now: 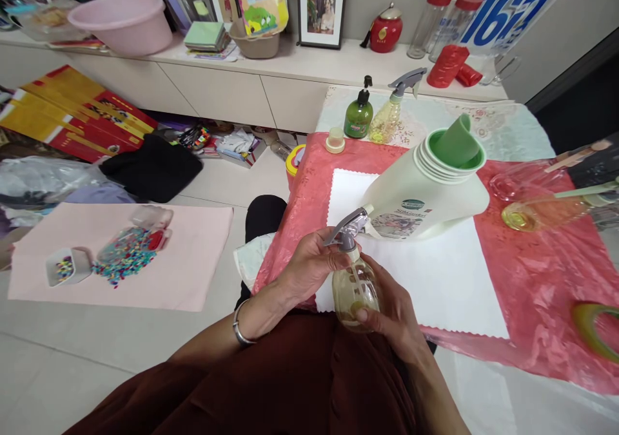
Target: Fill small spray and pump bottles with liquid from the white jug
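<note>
A clear spray bottle (360, 287) with pale yellowish liquid is held close to my body, over the table's near edge. My right hand (394, 309) wraps round its body, thumb across the front. My left hand (314, 261) is closed on the grey spray head (349, 229) at the bottle's neck, fingers around the collar. Just beyond stands a large pale green jug (406, 190), its mouth open, with a green scoop-like piece (457, 145) in it. Under the jug lies a white sheet (454, 280) with scalloped edges.
A green pump bottle (358, 118), another spray bottle (387, 120) and a cream cap (335, 140) stand at the table's back. Bottles with yellow liquid (546, 211) lie at right, near a tape roll (597, 328). Colourful small pieces (126, 254) lie on a pink sheet (193, 261) at left.
</note>
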The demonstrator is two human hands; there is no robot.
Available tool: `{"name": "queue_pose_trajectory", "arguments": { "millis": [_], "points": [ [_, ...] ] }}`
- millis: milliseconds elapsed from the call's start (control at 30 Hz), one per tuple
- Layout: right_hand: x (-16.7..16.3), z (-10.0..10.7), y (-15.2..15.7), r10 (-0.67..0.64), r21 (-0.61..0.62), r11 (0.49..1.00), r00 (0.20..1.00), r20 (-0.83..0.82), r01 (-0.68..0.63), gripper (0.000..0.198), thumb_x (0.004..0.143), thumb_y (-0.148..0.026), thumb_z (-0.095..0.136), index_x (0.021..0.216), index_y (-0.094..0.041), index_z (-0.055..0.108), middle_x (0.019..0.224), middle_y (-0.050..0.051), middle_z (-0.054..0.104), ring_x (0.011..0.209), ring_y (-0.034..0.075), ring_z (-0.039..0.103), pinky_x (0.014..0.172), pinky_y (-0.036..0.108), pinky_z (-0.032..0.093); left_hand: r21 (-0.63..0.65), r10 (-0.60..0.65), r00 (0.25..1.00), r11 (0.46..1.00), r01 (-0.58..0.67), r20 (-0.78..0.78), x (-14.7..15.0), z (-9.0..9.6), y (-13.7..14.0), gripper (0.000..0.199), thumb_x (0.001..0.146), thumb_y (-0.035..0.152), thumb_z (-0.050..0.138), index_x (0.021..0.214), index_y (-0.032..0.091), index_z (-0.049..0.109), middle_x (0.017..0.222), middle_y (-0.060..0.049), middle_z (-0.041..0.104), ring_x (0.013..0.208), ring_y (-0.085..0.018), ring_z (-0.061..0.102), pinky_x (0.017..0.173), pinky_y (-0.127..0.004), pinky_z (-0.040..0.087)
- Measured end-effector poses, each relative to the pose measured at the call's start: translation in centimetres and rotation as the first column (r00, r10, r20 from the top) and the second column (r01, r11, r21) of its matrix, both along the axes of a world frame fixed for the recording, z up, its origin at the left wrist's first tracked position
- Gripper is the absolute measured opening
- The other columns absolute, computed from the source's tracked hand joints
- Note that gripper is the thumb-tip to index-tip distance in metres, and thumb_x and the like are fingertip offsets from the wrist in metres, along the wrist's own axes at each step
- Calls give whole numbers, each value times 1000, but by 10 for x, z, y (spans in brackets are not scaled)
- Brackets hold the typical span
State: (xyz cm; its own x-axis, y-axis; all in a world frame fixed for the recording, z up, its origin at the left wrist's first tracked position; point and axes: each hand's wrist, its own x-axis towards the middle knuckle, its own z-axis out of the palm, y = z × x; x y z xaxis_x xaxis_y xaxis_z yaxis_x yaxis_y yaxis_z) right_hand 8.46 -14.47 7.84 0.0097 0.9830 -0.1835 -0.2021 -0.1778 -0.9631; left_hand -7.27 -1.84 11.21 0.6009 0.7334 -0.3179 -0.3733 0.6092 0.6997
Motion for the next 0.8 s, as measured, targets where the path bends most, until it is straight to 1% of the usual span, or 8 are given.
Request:
{"name": "queue_pose_trajectory", "arguments": {
  "millis": [233,300,367,500,567,667,733,800],
  "points": [
    [1,13,10,133,36,991,964,-231,-128,88,83,-48,85,158,-26,45,154,7,33,145,30,32,124,45,32,72,-98,991,993,92,89,-8,0,1,45,64,34,96,96,15,71,90,-7,75,81,-18,69,78,-31,52],
    [0,12,12,135,57,990,967,-215,-126,87,84,-51,85,158,-27,45,155,7,30,147,30,28,126,45,27,115,-105,992,989,96,70,-12,-1,1,41,69,37,93,97,15,72,92,-7,74,83,-17,68,80,-30,52],
    [-3,10,13,136,78,989,970,-199,-123,89,85,-54,84,159,-27,43,157,7,27,147,30,29,125,45,28,158,-109,994,982,106,9,-17,2,2,39,73,37,90,102,17,74,96,-6,74,84,-16,67,80,-28,51],
    [-5,2,13,148,53,988,985,-92,-144,104,84,-67,81,165,-24,31,159,9,22,149,32,23,126,43,27,248,-116,984,958,147,-133,-32,19,13,38,68,33,94,97,17,76,91,-4,72,82,-15,64,78,-26,51],
    [-2,-3,11,138,55,989,990,24,-139,103,86,-70,78,166,-26,30,160,7,20,151,30,18,128,40,22,313,-35,985,946,87,-170,-39,33,24,36,67,33,93,95,16,77,89,-3,72,81,-15,63,76,-25,50],
    [9,-14,4,96,74,992,991,96,-104,93,86,-72,77,159,-26,44,155,9,31,143,31,34,120,37,37,434,177,966,897,-81,-186,-43,55,46,34,69,33,91,96,17,77,88,-3,72,79,-15,63,74,-25,51],
    [20,-23,-4,47,70,996,996,79,-52,89,82,-76,79,151,-25,55,144,12,45,128,30,50,106,35,48,530,323,930,827,-187,-177,-37,63,66,33,68,31,90,94,18,76,88,-2,72,80,-15,64,76,-25,52],
    [32,-30,-12,-3,21,1000,999,37,2,86,79,-81,78,144,-25,62,130,13,55,113,28,58,96,34,52,623,429,893,739,-257,-140,-23,64,88,31,66,28,89,92,19,74,88,-1,73,81,-14,65,80,-26,54]
  ]
}}
